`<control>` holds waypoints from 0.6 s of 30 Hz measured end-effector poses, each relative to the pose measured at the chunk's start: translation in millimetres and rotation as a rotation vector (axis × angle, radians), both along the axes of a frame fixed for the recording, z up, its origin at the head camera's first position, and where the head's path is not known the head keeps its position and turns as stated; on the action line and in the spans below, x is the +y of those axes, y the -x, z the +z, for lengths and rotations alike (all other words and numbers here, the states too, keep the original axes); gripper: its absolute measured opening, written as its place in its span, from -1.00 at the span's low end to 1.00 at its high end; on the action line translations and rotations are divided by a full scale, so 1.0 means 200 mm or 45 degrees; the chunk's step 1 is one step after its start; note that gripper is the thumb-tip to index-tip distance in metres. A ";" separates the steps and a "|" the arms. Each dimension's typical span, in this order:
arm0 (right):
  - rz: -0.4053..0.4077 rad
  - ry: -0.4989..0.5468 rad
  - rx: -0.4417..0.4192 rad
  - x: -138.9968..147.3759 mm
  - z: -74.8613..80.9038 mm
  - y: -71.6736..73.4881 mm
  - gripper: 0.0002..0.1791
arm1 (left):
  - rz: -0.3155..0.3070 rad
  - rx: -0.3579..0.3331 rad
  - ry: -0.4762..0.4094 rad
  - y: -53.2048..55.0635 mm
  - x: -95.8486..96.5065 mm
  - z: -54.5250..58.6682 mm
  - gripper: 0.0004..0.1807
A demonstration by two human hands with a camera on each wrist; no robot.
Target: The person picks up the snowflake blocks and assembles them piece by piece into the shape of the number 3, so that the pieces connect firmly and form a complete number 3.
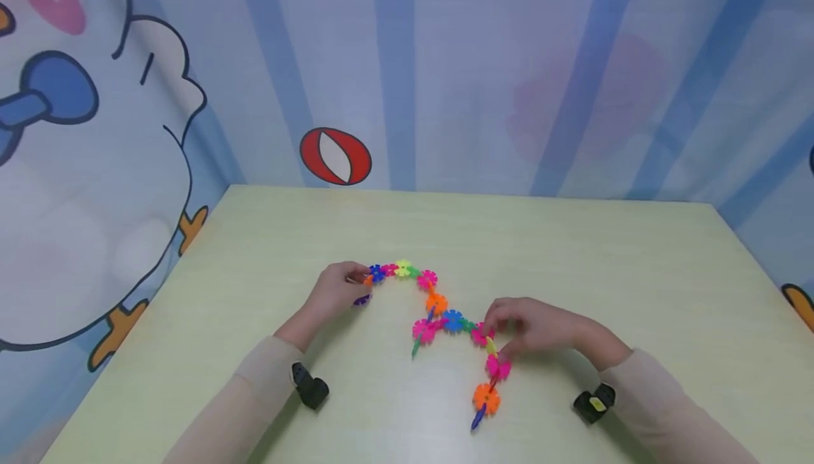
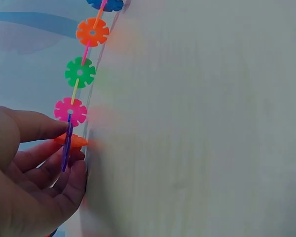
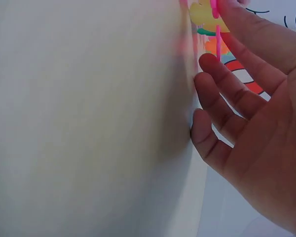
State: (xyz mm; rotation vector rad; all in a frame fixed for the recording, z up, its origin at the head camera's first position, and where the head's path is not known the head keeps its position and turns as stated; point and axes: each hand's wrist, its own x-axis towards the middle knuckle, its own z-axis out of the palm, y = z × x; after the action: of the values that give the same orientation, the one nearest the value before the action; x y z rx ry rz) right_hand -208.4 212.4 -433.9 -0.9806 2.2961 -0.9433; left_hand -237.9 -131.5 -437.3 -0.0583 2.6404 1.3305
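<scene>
A chain of interlocking notched plastic discs (image 1: 453,320), flower-shaped and many-coloured, bends across the table in the head view. At its left end my left hand (image 1: 337,286) pinches the chain near an orange disc (image 2: 76,141) and a purple disc (image 2: 66,148), which stands edge-on in the left wrist view. My right hand (image 1: 540,326) holds the right part between thumb and fingers, around a yellow disc (image 1: 490,346) and a pink disc (image 1: 499,366). A short branch with a pink disc (image 1: 424,331) juts from the middle. The right fingertips partly hide the discs there.
The pale table (image 1: 572,252) runs back to a blue striped cloth (image 1: 445,82) with printed cartoon figures. A black wrist camera (image 1: 310,386) is on the left sleeve and another (image 1: 594,405) on the right. An orange disc (image 1: 486,399) hangs off the chain's near end.
</scene>
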 end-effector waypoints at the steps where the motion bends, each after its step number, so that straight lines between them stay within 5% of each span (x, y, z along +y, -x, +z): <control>1: -0.016 -0.003 0.010 0.00 0.00 -0.01 -0.74 | -0.001 0.000 0.005 0.01 0.01 0.00 -0.65; 18: -0.128 -0.082 0.109 0.00 0.04 -0.20 -0.64 | -0.159 0.023 0.015 0.18 0.18 0.01 -0.68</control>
State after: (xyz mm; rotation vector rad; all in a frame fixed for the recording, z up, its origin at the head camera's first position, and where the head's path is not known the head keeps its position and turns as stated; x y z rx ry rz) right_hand -169.0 212.0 -426.3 -0.9026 2.4512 -0.8764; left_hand -274.4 -96.0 -435.8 0.1155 2.6190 1.2811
